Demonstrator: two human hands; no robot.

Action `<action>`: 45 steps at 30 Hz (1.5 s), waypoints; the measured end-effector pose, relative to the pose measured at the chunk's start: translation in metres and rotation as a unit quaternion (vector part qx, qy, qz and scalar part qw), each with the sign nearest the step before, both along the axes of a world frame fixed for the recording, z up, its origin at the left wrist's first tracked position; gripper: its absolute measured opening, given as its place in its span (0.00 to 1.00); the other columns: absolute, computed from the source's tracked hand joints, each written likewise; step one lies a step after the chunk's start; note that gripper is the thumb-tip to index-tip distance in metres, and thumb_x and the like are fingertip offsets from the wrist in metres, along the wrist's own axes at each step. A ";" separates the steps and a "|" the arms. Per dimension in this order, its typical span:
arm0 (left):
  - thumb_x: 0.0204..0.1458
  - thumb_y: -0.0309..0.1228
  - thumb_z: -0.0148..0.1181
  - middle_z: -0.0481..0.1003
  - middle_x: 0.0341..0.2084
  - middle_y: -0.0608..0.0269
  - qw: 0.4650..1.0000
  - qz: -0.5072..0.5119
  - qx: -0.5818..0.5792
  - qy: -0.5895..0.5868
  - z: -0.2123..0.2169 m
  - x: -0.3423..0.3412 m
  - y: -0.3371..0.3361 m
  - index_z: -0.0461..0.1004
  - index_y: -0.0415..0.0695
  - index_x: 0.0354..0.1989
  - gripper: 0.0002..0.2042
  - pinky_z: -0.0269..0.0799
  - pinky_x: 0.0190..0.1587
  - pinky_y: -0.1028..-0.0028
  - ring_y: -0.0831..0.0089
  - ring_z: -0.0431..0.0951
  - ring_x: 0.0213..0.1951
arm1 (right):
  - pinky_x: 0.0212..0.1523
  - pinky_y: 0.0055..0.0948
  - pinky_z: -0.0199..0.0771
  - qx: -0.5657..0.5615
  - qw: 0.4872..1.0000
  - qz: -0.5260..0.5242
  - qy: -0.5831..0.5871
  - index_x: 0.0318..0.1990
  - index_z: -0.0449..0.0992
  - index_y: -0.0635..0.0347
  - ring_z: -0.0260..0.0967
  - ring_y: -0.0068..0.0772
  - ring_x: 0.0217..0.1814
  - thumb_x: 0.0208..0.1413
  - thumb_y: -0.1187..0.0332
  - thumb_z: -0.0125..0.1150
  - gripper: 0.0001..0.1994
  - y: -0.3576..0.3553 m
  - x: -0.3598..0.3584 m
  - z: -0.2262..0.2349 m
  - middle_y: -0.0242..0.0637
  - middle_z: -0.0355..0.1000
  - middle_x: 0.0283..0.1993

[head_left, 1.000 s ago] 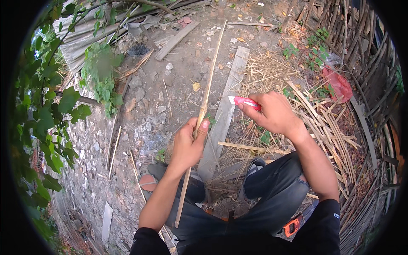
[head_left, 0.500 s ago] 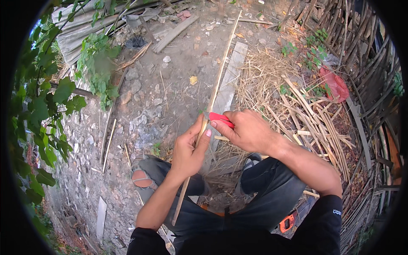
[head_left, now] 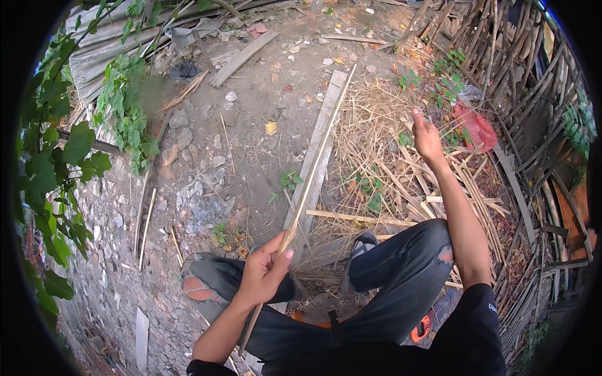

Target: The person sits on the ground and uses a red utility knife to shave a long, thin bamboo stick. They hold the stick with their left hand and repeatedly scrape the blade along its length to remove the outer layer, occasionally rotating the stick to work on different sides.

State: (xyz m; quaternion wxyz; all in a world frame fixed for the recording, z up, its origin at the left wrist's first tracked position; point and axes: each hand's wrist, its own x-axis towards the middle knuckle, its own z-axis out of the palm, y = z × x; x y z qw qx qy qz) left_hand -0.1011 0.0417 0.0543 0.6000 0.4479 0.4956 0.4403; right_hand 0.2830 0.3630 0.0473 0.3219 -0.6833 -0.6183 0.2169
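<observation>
L hand closed round a thin bamboo stick, gripping it low, w/ the stick slanting up and away over a grey plank on the dirt. R hand raised out to the right, apart from the stick, above a pile of dry straw and cane strips; can't tell if it holds anything. Red plastic bag just beyond; leafy vine at left.
</observation>
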 end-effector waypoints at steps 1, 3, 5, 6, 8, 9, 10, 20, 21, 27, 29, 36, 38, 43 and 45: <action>0.68 0.29 0.50 0.65 0.19 0.77 1.000 0.007 0.004 0.001 0.004 0.002 0.003 0.56 0.39 0.72 0.25 0.55 0.23 0.83 0.89 0.61 0.19 | 0.36 0.43 0.67 0.003 0.999 0.053 0.010 0.23 0.71 0.69 0.64 0.41 0.25 0.66 0.35 0.40 0.40 -0.010 -0.025 0.011 0.44 0.65 0.19; 0.70 0.30 0.46 0.62 0.16 0.75 1.000 0.007 -0.004 0.007 0.022 0.008 0.010 0.47 0.44 0.76 0.28 0.56 0.21 0.82 0.87 0.60 0.18 | 0.32 0.42 0.65 0.008 0.987 0.158 0.008 0.23 0.71 0.68 0.62 0.37 0.23 0.67 0.38 0.44 0.36 -0.044 -0.072 0.036 0.41 0.63 0.17; 0.70 0.30 0.44 0.59 0.15 0.76 0.998 0.027 -0.009 -0.049 0.022 0.012 0.014 0.45 0.46 0.76 0.28 0.56 0.20 0.82 0.87 0.58 0.17 | 0.30 0.43 0.66 -0.006 0.965 0.261 -0.015 0.25 0.73 0.68 0.65 0.39 0.21 0.67 0.42 0.46 0.33 -0.084 -0.122 0.064 0.44 0.64 0.17; 0.70 0.29 0.44 0.57 0.14 0.76 0.996 0.036 -0.010 -0.077 0.022 0.012 0.015 0.44 0.47 0.77 0.28 0.55 0.20 0.82 0.87 0.57 0.16 | 0.30 0.44 0.67 -0.024 0.951 0.308 -0.029 0.26 0.74 0.68 0.67 0.43 0.21 0.68 0.44 0.47 0.31 -0.104 -0.141 0.074 0.47 0.66 0.17; 0.70 0.29 0.42 0.54 0.14 0.74 0.991 0.034 -0.017 -0.129 0.020 0.009 0.017 0.44 0.50 0.77 0.28 0.54 0.16 0.82 0.86 0.51 0.14 | 0.32 0.48 0.71 -0.034 0.910 0.407 -0.076 0.30 0.77 0.67 0.74 0.54 0.25 0.67 0.45 0.48 0.29 -0.133 -0.166 0.079 0.53 0.71 0.20; 0.71 0.30 0.41 0.53 0.14 0.74 0.989 0.035 -0.017 -0.142 0.021 0.009 0.019 0.44 0.51 0.77 0.27 0.53 0.15 0.82 0.86 0.50 0.13 | 0.34 0.50 0.73 -0.052 0.895 0.433 -0.096 0.31 0.78 0.65 0.74 0.58 0.28 0.66 0.45 0.49 0.28 -0.148 -0.175 0.082 0.55 0.72 0.22; 0.71 0.31 0.40 0.53 0.13 0.73 0.987 0.035 -0.017 -0.155 0.021 0.008 0.020 0.44 0.52 0.77 0.27 0.53 0.14 0.82 0.85 0.48 0.12 | 0.36 0.52 0.74 -0.069 0.879 0.458 -0.116 0.33 0.79 0.64 0.75 0.61 0.30 0.66 0.45 0.50 0.28 -0.160 -0.182 0.083 0.57 0.74 0.23; 0.70 0.29 0.44 0.53 0.16 0.77 0.985 -0.048 -0.085 -0.140 0.014 0.017 -0.005 0.46 0.50 0.77 0.28 0.50 0.19 0.82 0.86 0.49 0.16 | 0.38 0.53 0.74 -0.083 0.971 0.205 -0.091 0.29 0.78 0.69 0.75 0.62 0.30 0.66 0.37 0.42 0.37 -0.065 -0.132 0.050 0.60 0.72 0.22; 0.70 0.27 0.43 0.53 0.16 0.77 0.985 -0.079 -0.084 -0.127 0.013 0.021 -0.007 0.46 0.49 0.77 0.28 0.50 0.19 0.82 0.87 0.49 0.16 | 0.38 0.53 0.73 -0.049 0.984 0.136 -0.101 0.26 0.76 0.71 0.75 0.62 0.31 0.65 0.34 0.40 0.41 -0.036 -0.098 0.046 0.60 0.72 0.22; 0.70 0.25 0.42 0.55 0.18 0.77 0.971 -0.203 -0.039 -0.116 0.009 0.030 -0.005 0.46 0.45 0.76 0.28 0.51 0.20 0.81 0.87 0.51 0.17 | 0.32 0.41 0.66 -0.005 0.993 -0.098 0.071 0.31 0.78 0.71 0.68 0.42 0.26 0.63 0.31 0.40 0.42 0.008 0.041 -0.008 0.46 0.69 0.21; 0.70 0.26 0.41 0.57 0.17 0.75 0.976 -0.173 -0.038 -0.130 0.003 0.031 0.001 0.43 0.44 0.77 0.28 0.53 0.20 0.81 0.87 0.53 0.16 | 0.16 0.26 0.43 -0.029 0.946 -0.062 0.315 0.38 0.77 0.64 0.43 0.18 0.12 0.63 0.32 0.43 0.36 -0.003 0.025 0.004 0.22 0.49 0.13; 0.70 0.29 0.40 0.73 0.25 0.57 0.976 -0.199 -0.042 -0.082 0.015 0.044 0.027 0.39 0.42 0.77 0.29 0.64 0.19 0.81 0.82 0.67 0.13 | 0.13 0.22 0.41 -0.080 0.874 0.175 0.446 0.34 0.73 0.60 0.46 0.15 0.10 0.65 0.58 0.61 0.14 -0.057 -0.068 0.055 0.20 0.52 0.13; 0.69 0.28 0.40 0.75 0.29 0.54 0.981 -0.160 -0.024 -0.104 0.008 0.047 0.031 0.42 0.42 0.76 0.28 0.63 0.17 0.81 0.81 0.67 0.13 | 0.12 0.22 0.42 -0.073 0.858 0.209 0.464 0.28 0.67 0.55 0.46 0.14 0.10 0.65 0.63 0.61 0.14 -0.063 -0.079 0.054 0.20 0.53 0.13; 0.69 0.28 0.42 0.74 0.32 0.54 0.979 -0.125 -0.007 -0.160 -0.002 0.041 0.036 0.48 0.44 0.75 0.26 0.55 0.11 0.82 0.82 0.63 0.11 | 0.15 0.27 0.52 -0.145 0.859 0.252 0.422 0.27 0.67 0.56 0.50 0.18 0.12 0.66 0.58 0.59 0.17 -0.075 -0.092 0.055 0.24 0.58 0.14; 0.69 0.29 0.43 0.71 0.29 0.58 0.982 -0.091 -0.016 -0.162 -0.004 0.037 0.037 0.48 0.46 0.75 0.26 0.53 0.12 0.82 0.83 0.59 0.11 | 0.20 0.34 0.61 -0.029 0.938 0.290 0.186 0.30 0.71 0.60 0.58 0.28 0.14 0.66 0.53 0.56 0.19 -0.090 -0.100 0.063 0.31 0.62 0.15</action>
